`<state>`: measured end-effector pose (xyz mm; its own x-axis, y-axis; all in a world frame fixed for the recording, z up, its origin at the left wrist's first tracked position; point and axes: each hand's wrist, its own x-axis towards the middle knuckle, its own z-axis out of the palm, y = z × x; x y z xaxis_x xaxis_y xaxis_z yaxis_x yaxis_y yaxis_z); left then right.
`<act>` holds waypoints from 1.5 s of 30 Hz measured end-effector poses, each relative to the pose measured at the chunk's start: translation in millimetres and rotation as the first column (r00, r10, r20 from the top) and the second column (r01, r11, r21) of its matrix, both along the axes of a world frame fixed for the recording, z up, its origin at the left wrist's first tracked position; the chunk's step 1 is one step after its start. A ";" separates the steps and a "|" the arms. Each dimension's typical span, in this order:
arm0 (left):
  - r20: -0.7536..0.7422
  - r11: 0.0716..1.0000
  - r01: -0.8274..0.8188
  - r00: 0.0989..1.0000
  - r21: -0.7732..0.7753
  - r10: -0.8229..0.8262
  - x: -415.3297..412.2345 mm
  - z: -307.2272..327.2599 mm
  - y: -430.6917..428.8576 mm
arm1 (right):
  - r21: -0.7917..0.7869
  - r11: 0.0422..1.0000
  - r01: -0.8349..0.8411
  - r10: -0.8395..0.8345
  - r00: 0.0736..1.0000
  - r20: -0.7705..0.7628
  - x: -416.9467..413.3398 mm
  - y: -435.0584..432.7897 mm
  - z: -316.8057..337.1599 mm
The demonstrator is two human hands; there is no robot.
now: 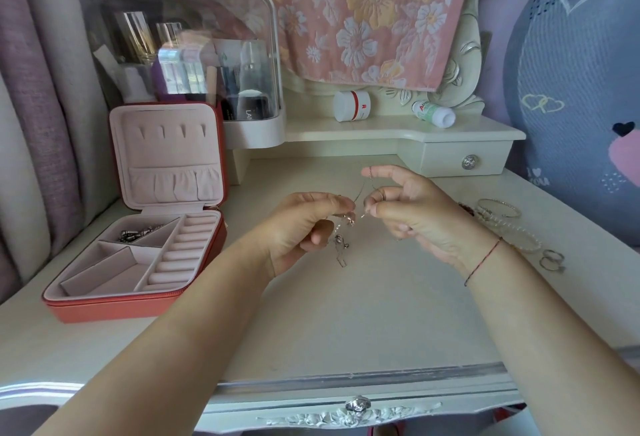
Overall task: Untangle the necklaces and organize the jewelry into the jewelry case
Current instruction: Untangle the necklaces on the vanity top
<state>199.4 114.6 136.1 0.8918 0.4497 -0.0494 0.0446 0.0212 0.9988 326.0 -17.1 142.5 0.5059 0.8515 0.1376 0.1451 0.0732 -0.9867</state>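
Thin tangled necklaces (341, 241) hang between my hands above the middle of the dressing table. My left hand (304, 224) pinches the chains near a small pendant, and loose ends dangle below it. My right hand (405, 210) pinches a strand at the fingertips, with a loop of chain running up over its raised forefinger. The red jewelry case (114, 304) lies open at the left, its pink lid upright. Some silver pieces (136, 233) sit in its back left compartment.
Bangles and a bead bracelet (509, 224) and rings (552, 260) lie on the table at the right. A clear cosmetics organizer (249, 124) stands behind the case. Two white jars (351, 106) lie on the raised shelf over a small drawer (460, 160).
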 end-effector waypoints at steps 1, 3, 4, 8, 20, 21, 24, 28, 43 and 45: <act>0.010 0.999 0.000 1.000 -0.032 0.000 -0.3 0.3 0.7 | -0.003 1.000 0.001 -0.001 1.000 -0.004 0.0 0.5 -0.5; 0.026 0.996 0.021 0.999 -0.087 -0.019 -0.6 1.6 1.1 | -0.001 1.000 -0.003 0.003 1.000 -0.026 0.2 0.5 -0.7; 0.029 0.994 0.030 0.999 -0.106 -0.027 -0.7 2.3 0.8 | 0.003 1.000 -0.009 0.009 0.999 -0.049 0.9 0.1 -0.4; 0.037 0.985 0.012 0.999 -0.171 -0.006 0.2 1.6 2.0 | 0.023 0.998 -0.052 0.056 0.980 -0.189 6.1 -1.0 0.6; 0.067 0.985 0.041 0.997 -0.170 -0.030 -0.3 -0.3 2.9 | 0.147 0.980 -0.132 0.157 0.972 -0.173 9.1 -4.1 2.0; 0.074 0.985 0.049 0.997 -0.167 -0.037 -0.6 -0.5 2.0 | 0.117 0.985 -0.127 0.138 0.986 -0.091 7.4 -3.9 1.0; 0.090 0.984 0.072 0.994 -0.160 -0.058 -1.5 -0.1 -0.4 | -0.015 0.998 -0.059 0.061 0.978 0.198 0.8 -1.7 -3.1; 0.089 0.988 0.094 0.993 -0.120 -0.083 -2.6 2.2 -3.5 | -0.052 0.999 -0.013 0.025 0.968 0.248 -3.9 2.2 -5.9; 0.042 0.998 0.011 0.999 -0.067 -0.008 0.0 -1.2 0.9 | 0.074 0.995 0.061 -0.067 0.995 0.069 -5.5 1.0 -0.3; 0.034 0.999 0.021 0.999 -0.045 -0.020 -1.1 -0.3 0.3 | 0.087 0.994 0.070 -0.075 0.996 0.056 -4.3 1.5 -0.4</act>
<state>198.4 115.0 135.8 0.9022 0.4295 -0.0392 0.0119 0.0661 0.9977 321.7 -15.6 142.1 0.5544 0.7972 0.2390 0.2110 0.1431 -0.9669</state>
